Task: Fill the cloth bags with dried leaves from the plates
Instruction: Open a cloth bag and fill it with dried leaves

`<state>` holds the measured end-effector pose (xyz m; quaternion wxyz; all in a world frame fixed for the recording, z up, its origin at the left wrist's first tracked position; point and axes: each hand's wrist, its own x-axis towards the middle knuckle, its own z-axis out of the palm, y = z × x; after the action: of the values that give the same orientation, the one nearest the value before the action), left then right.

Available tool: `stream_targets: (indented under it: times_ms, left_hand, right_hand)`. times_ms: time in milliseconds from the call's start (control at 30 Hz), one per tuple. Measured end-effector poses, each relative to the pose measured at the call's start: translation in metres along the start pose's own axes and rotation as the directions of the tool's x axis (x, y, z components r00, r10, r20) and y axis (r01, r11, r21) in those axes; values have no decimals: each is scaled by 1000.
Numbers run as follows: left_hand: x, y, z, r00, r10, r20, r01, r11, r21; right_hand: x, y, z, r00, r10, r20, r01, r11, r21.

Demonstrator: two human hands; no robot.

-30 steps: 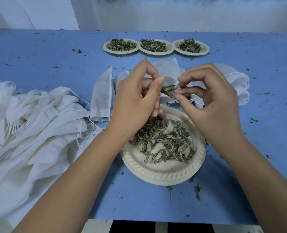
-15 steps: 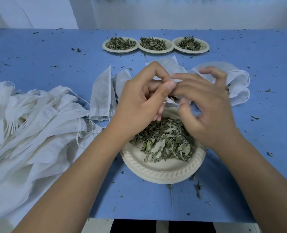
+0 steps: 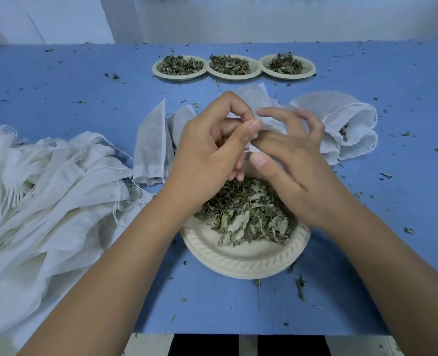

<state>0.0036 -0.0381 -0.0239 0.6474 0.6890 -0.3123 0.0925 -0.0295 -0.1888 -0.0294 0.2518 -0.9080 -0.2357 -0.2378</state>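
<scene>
A beige paper plate heaped with dried green leaves lies near the table's front edge. Just above its far rim my left hand pinches the mouth of a small white cloth bag between thumb and forefinger. My right hand meets it from the right with fingers spread; its forefinger reaches to the bag's mouth, and its thumb sits just below. The bag's opening is hidden behind my fingers.
Three more plates of leaves line the far side. A big heap of empty cloth bags fills the left. Two flat bags lie beside my left hand. Bags with leaves inside sit at right. Leaf crumbs dot the blue table.
My right hand held a pinch of leaves at the bag's mouth; it has pushed forward against the bag and its fingers have spread. The left hand kept its hold.
</scene>
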Motion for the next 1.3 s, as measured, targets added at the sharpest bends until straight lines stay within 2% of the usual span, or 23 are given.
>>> stream_targets:
  times_ms: [67, 133, 167, 233, 300, 333, 367, 433, 500, 533, 633, 800, 900, 967, 1033, 1133, 1167, 1200, 1233, 1267, 1300]
  left_hand:
    - [1, -1, -1, 999, -7, -49, 7, 1000, -7]
    - [2, -1, -2, 996, -12, -86, 9, 1000, -25]
    - [2, -1, -3, 997, -7, -81, 5, 999, -36]
    - [1, 0, -2, 999, 5, -35, -7, 999, -43]
    - [1, 0, 0, 1000, 10, 0, -10, 1000, -26]
    - [1, 0, 0, 1000, 10, -3, -10, 1000, -12]
    - [1, -1, -1, 1000, 8, -17, -8, 1000, -4]
    - [3, -2, -2, 998, 2, -64, -2, 1000, -6]
    - [3, -3, -4, 995, 0, -104, -1, 1000, -16]
    - [3, -3, -4, 994, 1, -113, -4, 1000, -22]
    - [2, -2, -3, 994, 22, -110, -24, 1000, -20]
    - [1, -2, -1, 995, 34, -95, -34, 999, -1]
    - [1, -2, -1, 998, 29, -52, -30, 999, -20]
    - [0, -4, 0, 1000, 20, -18, -20, 1000, -17]
    - [1, -5, 1, 1000, 14, -28, -14, 1000, 8]
    - [4, -6, -3, 991, 9, -133, -6, 1000, 25]
    - [6, -6, -5, 985, 8, -173, -4, 1000, 19]
    - [7, -6, -6, 978, 8, -207, -5, 1000, 12]
    - [7, -5, -8, 973, 10, -233, -8, 1000, 11]
    - [8, -5, -8, 969, 15, -247, -12, 1000, 15]
    - [8, -4, -8, 968, 20, -251, -16, 1000, 20]
  right_hand:
    - [1, 4, -7, 983, 21, -181, -11, 998, 57]
    - [2, 6, -13, 951, 4, -310, -2, 1000, 6]
    - [2, 5, -13, 957, -13, -290, 2, 999, -39]
    - [3, 0, -7, 994, -33, -102, 24, 996, -83]
    - [1, -1, 1, 997, -15, 82, 18, 999, -44]
    - [1, 0, 3, 996, -6, 93, 7, 1000, -6]
    - [1, 1, 2, 999, 4, 41, -6, 999, 40]
    - [1, 4, -6, 988, 28, -153, -11, 993, 115]
    - [1, 6, -13, 955, 7, -295, 18, 996, 82]
    - [1, 6, -14, 945, -27, -326, 33, 999, 11]
    - [2, 7, -11, 954, -116, -276, 64, 980, -191]
    - [3, 8, -8, 932, -136, -336, 64, 974, -217]
    - [4, 6, -3, 963, -156, -219, 103, 967, -234]
    - [3, 5, 2, 992, -112, -62, 96, 969, -227]
    - [3, 6, 0, 999, -50, -2, 49, 985, -165]
    - [5, 10, -17, 989, 59, -137, -34, 983, 178]
    - [4, 12, -24, 981, 102, -167, -41, 942, 332]
    - [3, 15, -30, 978, 156, -136, -72, 873, 482]
    - [2, 17, -35, 979, 202, -22, -150, 790, 595]
    - [1, 17, -38, 964, 210, 163, -266, 726, 634]
    - [1, 16, -37, 909, 182, 374, -387, 701, 599]
